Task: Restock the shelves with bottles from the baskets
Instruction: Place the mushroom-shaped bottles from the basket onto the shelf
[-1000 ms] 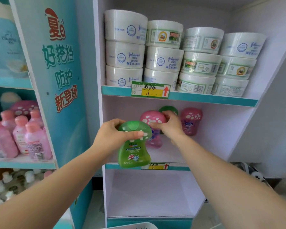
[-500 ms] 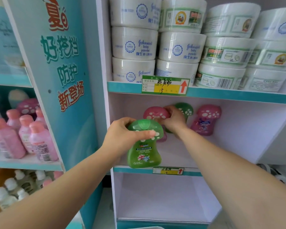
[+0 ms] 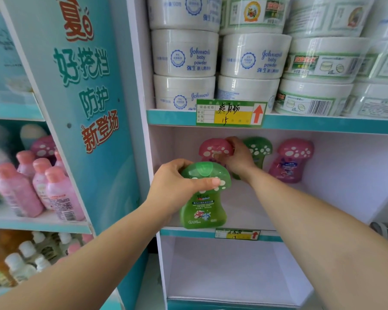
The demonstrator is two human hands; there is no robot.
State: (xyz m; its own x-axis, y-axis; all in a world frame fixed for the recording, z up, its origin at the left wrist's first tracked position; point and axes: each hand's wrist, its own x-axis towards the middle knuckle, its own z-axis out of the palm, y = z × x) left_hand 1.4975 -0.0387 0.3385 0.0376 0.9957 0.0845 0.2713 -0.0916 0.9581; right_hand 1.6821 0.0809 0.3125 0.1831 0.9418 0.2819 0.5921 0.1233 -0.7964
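At the near edge of the middle shelf [image 3: 170, 232], the left hand [image 3: 173, 186] grips a green mushroom bottle [image 3: 203, 198] by its wide cap, thumb across the front, base hanging just over the lip. Far back, the right hand [image 3: 238, 158] pinches the cap of a pink mushroom bottle [image 3: 212, 149], just left of a second green bottle [image 3: 261, 148]. Glossy stiff plastic, probably full and weighty, likely slippery, so the neck under the cap looks the surest hold.

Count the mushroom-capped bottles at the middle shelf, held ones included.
4. The front green bottle is in the left hand; the right hand holds the left pink bottle; the back green bottle stands behind that hand; the right pink bottle beside it. More may be hidden.
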